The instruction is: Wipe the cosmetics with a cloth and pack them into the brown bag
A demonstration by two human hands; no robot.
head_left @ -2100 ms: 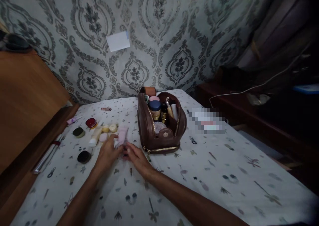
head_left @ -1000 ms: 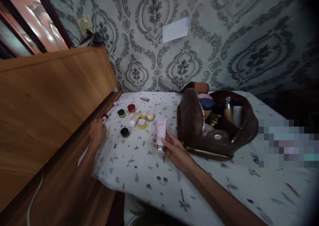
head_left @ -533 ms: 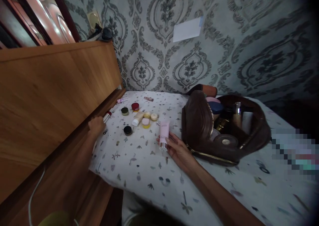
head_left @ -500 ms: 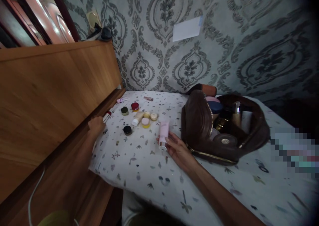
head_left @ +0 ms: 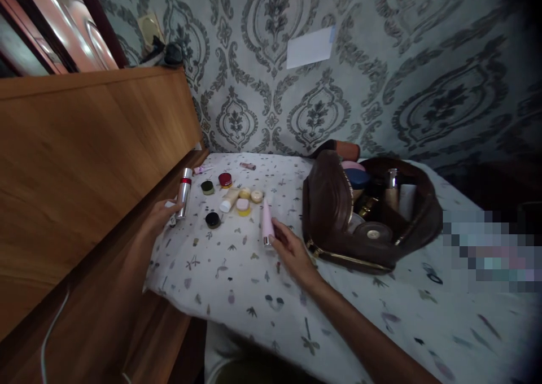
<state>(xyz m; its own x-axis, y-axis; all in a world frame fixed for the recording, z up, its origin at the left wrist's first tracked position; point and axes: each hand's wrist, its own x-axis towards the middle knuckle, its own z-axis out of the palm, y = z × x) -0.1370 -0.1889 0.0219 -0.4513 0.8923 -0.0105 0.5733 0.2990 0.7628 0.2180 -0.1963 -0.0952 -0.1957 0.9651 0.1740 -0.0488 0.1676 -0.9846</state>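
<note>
At the left edge of the cloth, my left hand is closed on a slim silver bottle with a red band, which stands nearly upright. My right hand grips a pale pink squeeze tube by its side, with the shiny cap pointing down. Between the hands lie a black-lidded jar, a cream squeeze tube, a pink-and-yellow jar and two small cream jars. Farther back sit a dark green jar and a red jar.
An unzipped brown cosmetics bag filled with bottles and compacts stands on the right. A wooden panel borders the left side. Patterned wallpaper rises behind. A small pinkish item lies near the wall.
The silver bottle has been tipped from lying slanted to nearly upright in my left hand. My right hand has turned the pink tube so its narrow side shows. The view has shifted slightly.
</note>
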